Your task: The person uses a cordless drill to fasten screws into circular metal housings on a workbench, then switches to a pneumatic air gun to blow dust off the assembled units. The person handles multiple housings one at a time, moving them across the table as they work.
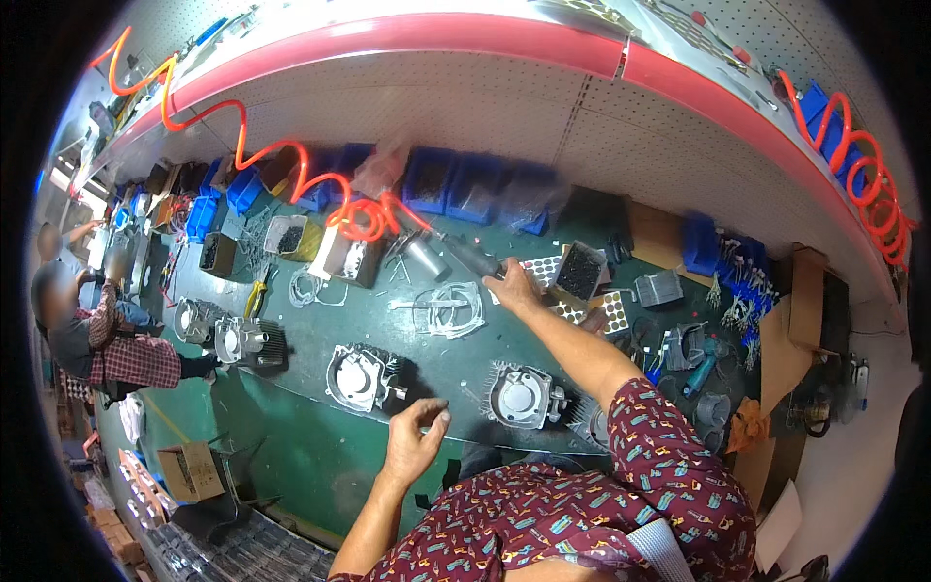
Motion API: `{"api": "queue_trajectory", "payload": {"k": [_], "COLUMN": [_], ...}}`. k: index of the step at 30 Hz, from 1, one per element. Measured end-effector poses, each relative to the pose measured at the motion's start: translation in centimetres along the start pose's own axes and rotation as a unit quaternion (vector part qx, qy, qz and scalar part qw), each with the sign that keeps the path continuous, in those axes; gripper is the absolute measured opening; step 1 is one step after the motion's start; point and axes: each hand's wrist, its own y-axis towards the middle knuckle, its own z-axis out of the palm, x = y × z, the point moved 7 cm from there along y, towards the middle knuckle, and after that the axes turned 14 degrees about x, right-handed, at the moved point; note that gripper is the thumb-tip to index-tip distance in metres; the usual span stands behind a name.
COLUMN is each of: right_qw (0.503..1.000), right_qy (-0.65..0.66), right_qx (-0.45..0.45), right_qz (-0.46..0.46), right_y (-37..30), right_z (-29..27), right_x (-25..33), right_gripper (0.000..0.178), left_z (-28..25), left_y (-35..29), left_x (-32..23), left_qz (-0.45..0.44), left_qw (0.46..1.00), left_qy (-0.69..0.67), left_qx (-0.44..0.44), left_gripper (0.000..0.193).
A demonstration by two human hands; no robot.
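Note:
My right hand [516,289] reaches far over the bench, fingers closed around the near end of a dark air screwdriver [471,256] joined to an orange coiled hose [361,219]. My left hand [417,438] is curled in front of the bench edge, thumb and fingers together; whatever they hold is too small to make out. Just beyond it stands a cast-metal motor housing [361,378] with a round hub. A second such housing [522,396] sits to its right, below my right forearm. A silver cylinder [425,260] is left of the screwdriver.
Boxes of dark screws [580,270] and blue bins [429,180] line the back. A coil of pale wire [456,310] lies mid-bench. More housings [248,341] stand leftward. Wire bundles [747,281] and cardboard [790,339] crowd the right. A co-worker [107,339] is at far left.

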Motion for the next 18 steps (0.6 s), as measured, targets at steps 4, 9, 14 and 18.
{"api": "queue_trajectory", "payload": {"k": [4,9,14,18], "right_qw": [0.995,0.978,0.905,0.896], "right_qy": [0.038,0.06,0.211,0.106], "right_qx": [-0.051,-0.12,-0.178,-0.227], "right_qz": [-0.079,-0.162,-0.323,-0.368], "right_y": [-4.4,-14.6,-23.1,-33.2], "right_z": [-3.6,-8.5,-10.2,-16.2], "right_x": [2.2,4.5,1.2,-1.1], "right_gripper": [0.057,0.053,0.049,0.048], "left_z": [0.1,3.1,10.0,15.8], "left_y": [7.7,13.5,13.1,8.1], "left_x": [-1.4,-5.9,-12.7,-18.7], "left_qz": [0.028,0.051,0.127,0.186], "left_qw": [0.998,0.962,0.87,0.82], "left_qy": [-0.039,-0.264,-0.475,-0.539], "left_qx": [0.04,0.038,0.021,0.054], "left_gripper": [0.054,0.087,0.056,0.032]}}
